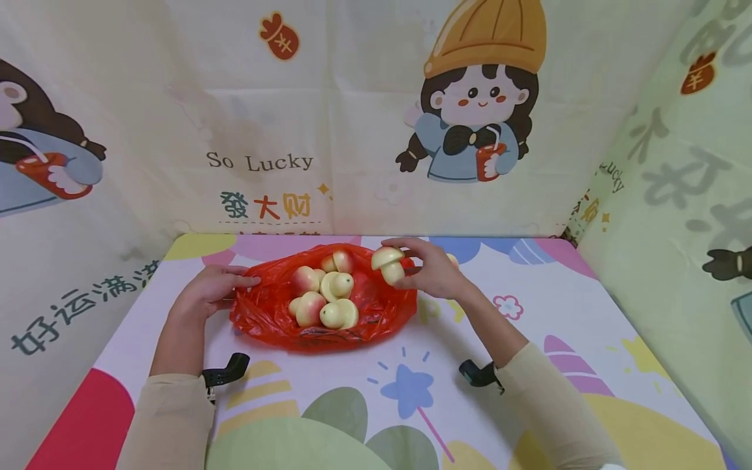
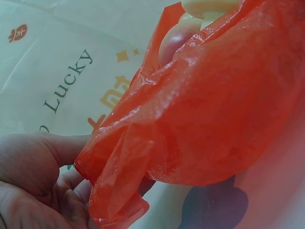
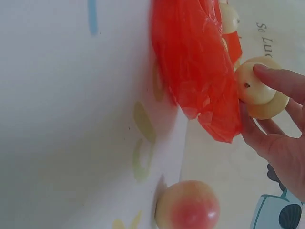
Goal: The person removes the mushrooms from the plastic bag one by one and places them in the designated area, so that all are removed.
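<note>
**Right hand pinches a pale mushroom over the red bag**

We see the pale mushroom [image 1: 388, 259] over the two o'clock side of the red bag [image 1: 270, 321], cap uppermost and stem angled towards five o'clock. The right hand [image 1: 433, 269] pinches it between thumb and fingers; we cannot tell whether the mushroom touches the plastic. The right forearm slants up from about four o'clock of the bag, its hand pointing towards nine.

At the bag's nine o'clock edge, the left hand [image 1: 219, 287] pinches the rim, thumb on one side and fingers on the other, as our left wrist view shows. That forearm rises from seven o'clock, bent inward at the wrist.

Within the gaping bag we find pink-blushed peaches [image 1: 310, 309] bunched with other pale mushrooms [image 1: 348, 313]. Just beyond the right hand, between two and three o'clock of the bag, a loose peach [image 3: 188, 206] rests on the patterned counter [image 1: 458, 405]. Both sleeves [image 1: 170, 418] are beige, and a black camera [image 1: 226, 371] sits at each wrist. A printed cloth [image 1: 364, 130] hangs at twelve o'clock.
</note>
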### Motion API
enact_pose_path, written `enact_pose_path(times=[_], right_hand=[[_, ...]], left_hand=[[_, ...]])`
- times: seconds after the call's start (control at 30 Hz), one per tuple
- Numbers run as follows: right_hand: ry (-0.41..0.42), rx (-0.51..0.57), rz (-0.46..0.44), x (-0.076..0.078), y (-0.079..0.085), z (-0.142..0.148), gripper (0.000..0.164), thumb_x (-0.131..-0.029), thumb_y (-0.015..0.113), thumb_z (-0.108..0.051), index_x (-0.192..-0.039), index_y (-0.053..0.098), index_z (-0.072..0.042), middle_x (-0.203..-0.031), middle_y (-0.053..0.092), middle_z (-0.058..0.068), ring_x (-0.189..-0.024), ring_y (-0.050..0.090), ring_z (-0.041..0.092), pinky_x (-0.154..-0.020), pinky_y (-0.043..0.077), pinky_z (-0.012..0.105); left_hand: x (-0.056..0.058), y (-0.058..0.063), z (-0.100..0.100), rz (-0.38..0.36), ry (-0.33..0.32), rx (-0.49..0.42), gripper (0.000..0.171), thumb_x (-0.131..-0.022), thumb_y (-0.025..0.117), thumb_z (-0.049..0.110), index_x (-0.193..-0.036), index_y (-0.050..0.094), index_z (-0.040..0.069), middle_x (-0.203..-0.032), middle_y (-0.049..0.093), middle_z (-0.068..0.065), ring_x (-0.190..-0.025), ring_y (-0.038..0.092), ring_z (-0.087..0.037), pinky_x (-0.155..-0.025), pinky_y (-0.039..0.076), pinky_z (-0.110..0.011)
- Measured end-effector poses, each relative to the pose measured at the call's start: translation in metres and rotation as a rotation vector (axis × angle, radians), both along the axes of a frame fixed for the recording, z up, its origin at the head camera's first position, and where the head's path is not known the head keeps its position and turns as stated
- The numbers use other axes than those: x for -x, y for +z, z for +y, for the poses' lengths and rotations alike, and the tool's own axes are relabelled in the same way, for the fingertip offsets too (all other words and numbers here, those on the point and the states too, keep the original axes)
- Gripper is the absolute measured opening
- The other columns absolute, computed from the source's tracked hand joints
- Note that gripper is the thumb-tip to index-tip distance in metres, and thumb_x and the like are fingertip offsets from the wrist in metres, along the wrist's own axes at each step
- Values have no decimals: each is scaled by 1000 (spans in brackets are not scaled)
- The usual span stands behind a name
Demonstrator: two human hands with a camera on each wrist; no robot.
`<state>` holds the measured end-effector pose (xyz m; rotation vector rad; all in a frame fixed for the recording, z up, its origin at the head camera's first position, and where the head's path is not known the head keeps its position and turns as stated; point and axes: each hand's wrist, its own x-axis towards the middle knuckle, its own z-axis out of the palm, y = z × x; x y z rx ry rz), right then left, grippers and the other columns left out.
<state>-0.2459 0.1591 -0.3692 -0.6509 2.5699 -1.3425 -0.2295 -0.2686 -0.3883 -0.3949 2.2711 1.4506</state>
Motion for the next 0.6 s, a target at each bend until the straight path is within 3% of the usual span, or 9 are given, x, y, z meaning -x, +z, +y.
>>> enact_pose_path(times=[0.5, 0.6], right_hand=[[-48, 33, -8, -4, 13, 27, 68, -85, 83, -7, -145, 60, -30, -138, 60, -5, -131, 55, 27, -96, 60, 44], [-52, 43, -6, -3, 14, 34, 69, -85, 83, -7, -146, 59, -28, -139, 59, -3, -131, 54, 30, -99, 59, 48]], left_hand=[[-1, 2, 2, 0, -5, 11, 70, -102, 67, 33, -157, 41, -1, -150, 53, -26, -101, 65, -23, -83, 62, -27], [-2, 4, 2, -4, -6, 11, 69, -102, 66, 32, -157, 41, 0, -151, 52, -26, -102, 64, -23, -83, 61, -27]])
